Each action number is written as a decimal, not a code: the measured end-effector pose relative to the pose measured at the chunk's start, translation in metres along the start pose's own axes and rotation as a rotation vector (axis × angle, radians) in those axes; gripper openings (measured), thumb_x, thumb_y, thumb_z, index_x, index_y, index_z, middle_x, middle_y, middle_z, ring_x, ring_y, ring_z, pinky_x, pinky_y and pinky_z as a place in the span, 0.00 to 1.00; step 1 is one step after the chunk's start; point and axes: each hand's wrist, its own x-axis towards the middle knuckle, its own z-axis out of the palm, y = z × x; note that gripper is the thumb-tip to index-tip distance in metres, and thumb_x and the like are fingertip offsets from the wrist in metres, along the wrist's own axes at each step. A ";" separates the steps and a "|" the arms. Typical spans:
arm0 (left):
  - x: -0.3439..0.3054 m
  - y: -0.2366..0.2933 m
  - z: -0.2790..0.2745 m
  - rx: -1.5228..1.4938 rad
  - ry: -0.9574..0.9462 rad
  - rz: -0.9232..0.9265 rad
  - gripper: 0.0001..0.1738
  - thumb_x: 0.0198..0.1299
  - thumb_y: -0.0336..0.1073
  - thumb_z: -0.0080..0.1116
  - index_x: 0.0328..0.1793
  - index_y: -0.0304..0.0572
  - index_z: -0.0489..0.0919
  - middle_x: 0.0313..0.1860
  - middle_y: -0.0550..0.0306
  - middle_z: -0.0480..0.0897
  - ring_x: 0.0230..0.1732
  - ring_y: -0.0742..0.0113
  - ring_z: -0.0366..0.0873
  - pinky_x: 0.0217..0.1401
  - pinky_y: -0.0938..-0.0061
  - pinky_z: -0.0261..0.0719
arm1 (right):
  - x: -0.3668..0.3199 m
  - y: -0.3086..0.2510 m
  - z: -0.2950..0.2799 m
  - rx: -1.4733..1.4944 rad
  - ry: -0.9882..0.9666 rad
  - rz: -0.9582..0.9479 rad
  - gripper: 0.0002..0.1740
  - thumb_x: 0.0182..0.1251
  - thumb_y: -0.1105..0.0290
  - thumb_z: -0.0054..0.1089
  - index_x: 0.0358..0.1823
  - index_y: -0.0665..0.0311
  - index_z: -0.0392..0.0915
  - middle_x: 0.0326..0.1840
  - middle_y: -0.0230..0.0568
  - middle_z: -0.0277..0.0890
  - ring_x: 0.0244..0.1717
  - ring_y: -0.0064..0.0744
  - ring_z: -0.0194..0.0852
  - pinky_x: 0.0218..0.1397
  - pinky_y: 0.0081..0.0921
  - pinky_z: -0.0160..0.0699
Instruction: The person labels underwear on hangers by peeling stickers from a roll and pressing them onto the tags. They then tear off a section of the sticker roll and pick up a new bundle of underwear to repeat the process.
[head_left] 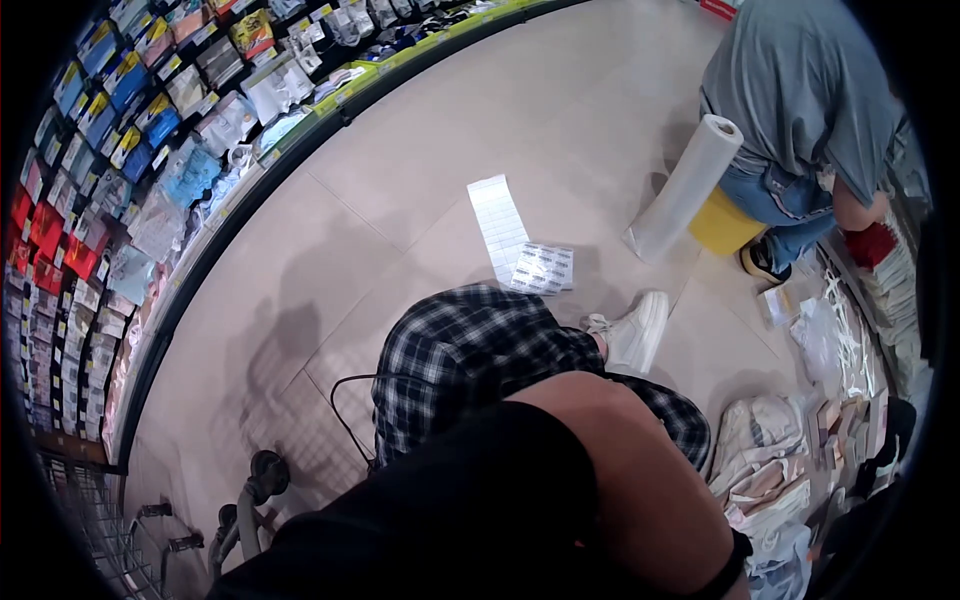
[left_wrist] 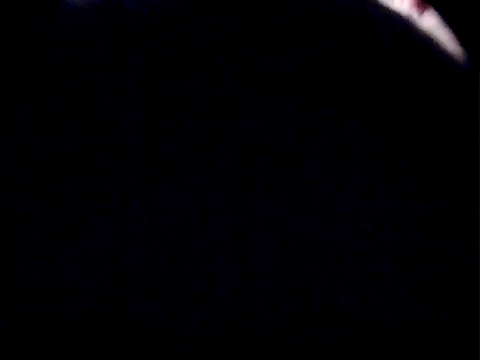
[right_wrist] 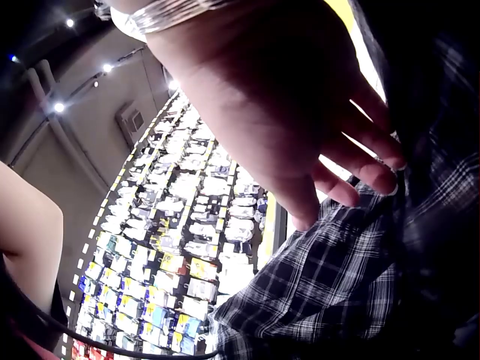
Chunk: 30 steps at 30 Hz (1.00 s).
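Palm side showing, my right hand (right_wrist: pixel 300 127) stretches across the right wrist view with its fingers loosely extended. Its fingertips are right at a dark plaid garment (right_wrist: pixel 322 277), and nothing is held in it. A clear band circles that wrist. The left wrist view is almost wholly black, apart from a pale patch at its upper corner, and my left hand does not show there. In the head view, a bare arm (head_left: pixel 640 470) below a black sleeve (head_left: pixel 450 510) crosses the bottom, with a dark strap near its lower end. Plaid cloth (head_left: pixel 460 350) covers the legs beyond it.
A white sheet (head_left: pixel 495 215) and a printed packet (head_left: pixel 545 268) lie on the floor. Beyond stand a plastic-film roll (head_left: pixel 685 190) and a crouching person (head_left: pixel 800 100). Packaged goods (head_left: pixel 760 440) are heaped at right. Shelves (head_left: pixel 150 130) line the left, above a wire cart (head_left: pixel 100 530).
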 end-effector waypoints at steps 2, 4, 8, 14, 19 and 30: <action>-0.002 -0.004 0.003 -0.003 -0.021 0.008 0.19 0.61 0.42 0.47 0.45 0.31 0.78 0.42 0.38 0.79 0.42 0.51 0.75 0.46 0.62 0.71 | -0.003 -0.004 -0.003 0.020 -0.005 0.024 0.19 0.62 0.57 0.54 0.40 0.69 0.75 0.34 0.49 0.77 0.37 0.46 0.76 0.41 0.34 0.73; 0.005 -0.011 0.004 -0.007 -0.042 -0.003 0.20 0.61 0.42 0.47 0.45 0.31 0.78 0.42 0.37 0.79 0.42 0.51 0.75 0.46 0.62 0.71 | -0.002 -0.002 -0.003 0.002 -0.012 0.029 0.19 0.62 0.57 0.54 0.41 0.69 0.74 0.33 0.48 0.77 0.37 0.46 0.76 0.41 0.34 0.73; 0.011 -0.012 0.006 -0.041 -0.056 -0.003 0.20 0.61 0.42 0.47 0.45 0.30 0.78 0.42 0.37 0.79 0.42 0.51 0.75 0.46 0.62 0.71 | -0.002 0.003 0.001 -0.035 0.022 -0.010 0.19 0.62 0.57 0.54 0.41 0.69 0.74 0.32 0.47 0.77 0.37 0.46 0.76 0.41 0.35 0.73; 0.018 -0.016 0.009 -0.073 -0.088 -0.010 0.20 0.61 0.42 0.47 0.46 0.30 0.78 0.42 0.36 0.79 0.42 0.51 0.75 0.46 0.62 0.71 | -0.004 -0.004 -0.005 0.029 0.000 0.018 0.19 0.62 0.57 0.53 0.41 0.69 0.74 0.31 0.47 0.77 0.36 0.45 0.76 0.41 0.35 0.73; 0.026 -0.021 0.011 -0.104 -0.118 -0.031 0.21 0.61 0.42 0.47 0.46 0.29 0.78 0.43 0.35 0.79 0.42 0.50 0.75 0.47 0.62 0.71 | -0.003 0.001 -0.002 0.000 -0.002 0.020 0.19 0.62 0.57 0.53 0.42 0.69 0.74 0.31 0.47 0.77 0.35 0.45 0.76 0.40 0.35 0.73; 0.014 -0.013 0.008 -0.100 -0.114 0.017 0.20 0.62 0.40 0.46 0.47 0.26 0.76 0.41 0.36 0.79 0.40 0.52 0.73 0.46 0.62 0.70 | -0.004 -0.004 -0.006 -0.011 -0.045 0.060 0.20 0.63 0.56 0.52 0.42 0.68 0.74 0.30 0.46 0.77 0.35 0.45 0.76 0.40 0.35 0.73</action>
